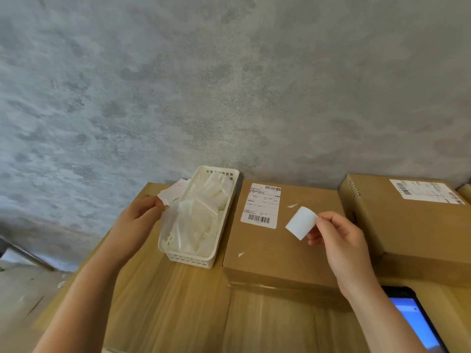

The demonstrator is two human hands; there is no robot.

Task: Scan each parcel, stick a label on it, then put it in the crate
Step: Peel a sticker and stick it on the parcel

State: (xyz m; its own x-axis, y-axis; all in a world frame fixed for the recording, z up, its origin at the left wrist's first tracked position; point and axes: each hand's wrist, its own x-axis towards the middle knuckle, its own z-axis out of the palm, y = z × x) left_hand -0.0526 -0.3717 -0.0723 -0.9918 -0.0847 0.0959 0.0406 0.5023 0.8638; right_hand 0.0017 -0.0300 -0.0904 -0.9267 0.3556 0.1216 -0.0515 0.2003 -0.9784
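Parcel [277, 238] at frame centre, flat on surface [178, 301], printed barcode sticker [262, 205] too small to read. Basket [188, 258] just left, full of crumpled backing paper [201, 220]. Blank label [300, 222] over parcel, pinched by right hand [336, 240]; left hand [139, 217] pinching paper scrap [165, 201] beside basket. Second parcel [413, 222] at right.

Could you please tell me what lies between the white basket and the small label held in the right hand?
In the head view, the near cardboard parcel's top with its printed shipping label lies between the white basket and the blank label.
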